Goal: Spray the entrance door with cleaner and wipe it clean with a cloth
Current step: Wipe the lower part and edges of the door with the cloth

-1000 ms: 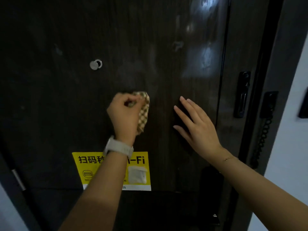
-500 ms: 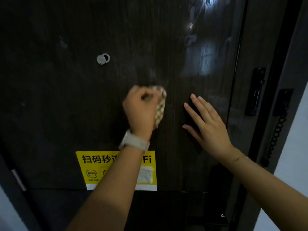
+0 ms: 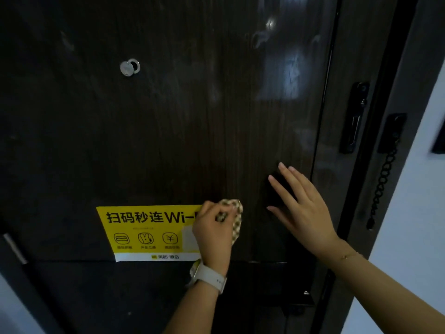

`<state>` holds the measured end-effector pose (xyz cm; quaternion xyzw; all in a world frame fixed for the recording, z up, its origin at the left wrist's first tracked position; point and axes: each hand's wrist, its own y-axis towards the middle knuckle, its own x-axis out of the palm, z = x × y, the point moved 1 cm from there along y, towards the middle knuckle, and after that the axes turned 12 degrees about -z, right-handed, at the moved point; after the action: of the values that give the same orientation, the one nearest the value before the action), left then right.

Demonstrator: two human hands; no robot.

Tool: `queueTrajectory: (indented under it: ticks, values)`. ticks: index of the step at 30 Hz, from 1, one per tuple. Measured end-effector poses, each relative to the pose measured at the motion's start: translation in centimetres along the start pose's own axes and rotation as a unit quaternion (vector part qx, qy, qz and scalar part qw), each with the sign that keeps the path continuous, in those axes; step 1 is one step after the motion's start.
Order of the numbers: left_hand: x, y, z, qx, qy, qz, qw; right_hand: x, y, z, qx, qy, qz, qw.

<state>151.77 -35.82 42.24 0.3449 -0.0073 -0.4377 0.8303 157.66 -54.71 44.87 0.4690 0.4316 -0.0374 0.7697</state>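
While gripping the bunched checked cloth in a closed left hand, dragging it down the dark entrance door from mid-panel a second ago to the upper right corner of the yellow Wi-Fi sticker. Bracing with the right hand, fingers spread, flat against the panel and holding nothing. Leaving wet streaks shining high on the right, so probably working downward with the lower panel not yet wiped. Seeing no spray bottle anywhere.
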Motion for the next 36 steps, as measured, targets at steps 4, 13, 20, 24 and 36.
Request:
queueTrajectory:
  ticks: [4, 13, 20, 24, 36]
  values:
    - [-1.4, 4.4, 4.4, 0.091, 0.002, 0.041, 0.995, 0.7, -0.8, 0.4, 0.008, 0.006, -0.009, 1.0]
    - [-0.5, 4.2, 4.1, 0.089, -0.044, 0.081, 0.992, 1.7, -2.4, 0.3, 0.011, 0.048, -0.029, 0.998]
    - [3.1, -4.7, -6.0, 0.001, 0.021, 0.0, 1.0, 4.6, -9.7, -0.7, 0.047, 0.11, -0.037, 0.992]
    - [3.8, -7.9, -8.6, -0.055, 0.015, -0.02, 0.998, 6.0, -12.6, -1.3, 0.098, 0.129, -0.021, 0.987]
    - [3.6, -5.7, -7.8, 0.032, 0.05, 0.058, 0.997, 6.8, -14.2, -1.2, 0.174, 0.161, -0.029, 0.971]
